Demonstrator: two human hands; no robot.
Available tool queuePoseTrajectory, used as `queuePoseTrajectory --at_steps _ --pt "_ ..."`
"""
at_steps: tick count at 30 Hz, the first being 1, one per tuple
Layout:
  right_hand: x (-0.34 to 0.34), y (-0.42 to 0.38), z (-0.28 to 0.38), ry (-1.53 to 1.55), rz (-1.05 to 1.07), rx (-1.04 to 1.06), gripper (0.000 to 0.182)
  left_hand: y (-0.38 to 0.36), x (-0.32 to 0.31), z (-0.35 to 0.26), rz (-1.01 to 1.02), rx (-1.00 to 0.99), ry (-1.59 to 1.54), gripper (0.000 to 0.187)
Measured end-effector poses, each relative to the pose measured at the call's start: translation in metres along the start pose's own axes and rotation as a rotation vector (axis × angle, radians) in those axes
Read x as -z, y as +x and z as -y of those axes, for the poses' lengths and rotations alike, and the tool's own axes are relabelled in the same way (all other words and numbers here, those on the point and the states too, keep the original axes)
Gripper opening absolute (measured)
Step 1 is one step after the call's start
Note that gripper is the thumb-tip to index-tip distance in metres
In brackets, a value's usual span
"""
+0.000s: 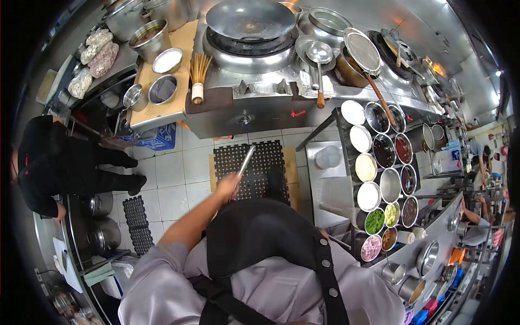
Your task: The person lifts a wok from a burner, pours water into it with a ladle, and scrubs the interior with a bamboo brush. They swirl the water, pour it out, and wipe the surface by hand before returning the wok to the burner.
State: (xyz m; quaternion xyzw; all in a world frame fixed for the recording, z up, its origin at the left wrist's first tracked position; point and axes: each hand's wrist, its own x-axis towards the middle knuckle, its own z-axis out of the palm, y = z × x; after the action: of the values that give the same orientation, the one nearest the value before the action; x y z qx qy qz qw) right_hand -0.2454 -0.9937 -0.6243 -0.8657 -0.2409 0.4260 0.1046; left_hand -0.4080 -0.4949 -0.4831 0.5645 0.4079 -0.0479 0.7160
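Metal utensil (247,160) slants up from the curled left hand (228,187), over the black floor mat (273,169), before a stove (249,60) carrying a wok (249,20). The right hand is hidden; I cannot tell its state. Food tins (390,185) stand rightward, another person (59,162) leftward.

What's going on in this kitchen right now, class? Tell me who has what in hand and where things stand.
The camera wearer's left hand grips a long metal utensil, held out above a black floor mat; the right hand cannot be made out. Ahead, a wok sits at a burner, with a bamboo brush nearby. Food containers line the right side. Another person in black stands on the left.
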Motion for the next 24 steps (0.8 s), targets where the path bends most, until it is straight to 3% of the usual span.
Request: queuePoseTrajectory --at_steps 1,3,4,6,7,9,10,11,13,14,16,20,22,24 --pt "0.013 -0.009 0.033 0.065 -0.034 0.005 0.054 -0.012 0.012 0.043 -0.061 -0.082 0.396 0.037" --pt "0.056 -0.014 0.140 0.122 -0.219 -0.058 0.052 -0.017 0.038 0.138 -0.104 -0.285 0.388 0.030" --pt "0.084 -0.014 0.194 0.180 -0.170 -0.014 0.051 -0.027 0.033 0.129 -0.100 -0.274 0.379 0.030" --pt "0.091 0.028 0.259 0.435 -0.117 0.311 0.047 -0.047 0.014 0.048 -0.065 -0.155 0.200 0.036" --pt "0.124 0.013 0.322 0.606 0.170 0.332 0.046 -0.056 0.001 0.003 -0.074 -0.219 0.087 0.041" --pt "0.140 -0.001 0.408 0.742 0.125 0.443 0.042 -0.068 -0.030 -0.068 -0.099 -0.355 -0.033 0.053" --pt "0.144 0.010 0.432 0.854 0.272 0.512 0.037 -0.068 -0.040 -0.088 -0.123 -0.445 0.012 0.053" --pt "0.156 -0.003 0.462 0.881 0.149 0.463 0.033 -0.072 -0.044 -0.108 -0.129 -0.443 0.114 0.061" --pt "0.161 0.021 0.479 1.131 0.028 0.559 0.027 -0.087 -0.036 -0.127 -0.275 -0.695 0.466 0.067" --pt "0.173 0.027 0.482 1.206 0.080 0.539 0.026 -0.097 -0.028 -0.132 -0.288 -0.693 0.460 0.067" --pt "0.216 0.017 0.494 1.186 0.075 0.428 0.024 -0.121 -0.004 -0.131 0.001 -0.569 0.316 0.066" --pt "0.292 0.101 0.502 0.880 -0.105 0.528 0.032 -0.172 0.038 -0.102 -0.121 -0.370 0.006 0.028" --pt "0.331 0.142 0.518 0.825 -0.162 0.496 0.037 -0.229 0.035 -0.140 -0.187 -0.400 0.050 0.017" --pt "0.360 0.167 0.538 0.832 -0.157 0.449 0.036 -0.284 0.026 -0.201 0.021 -0.765 0.252 0.021"
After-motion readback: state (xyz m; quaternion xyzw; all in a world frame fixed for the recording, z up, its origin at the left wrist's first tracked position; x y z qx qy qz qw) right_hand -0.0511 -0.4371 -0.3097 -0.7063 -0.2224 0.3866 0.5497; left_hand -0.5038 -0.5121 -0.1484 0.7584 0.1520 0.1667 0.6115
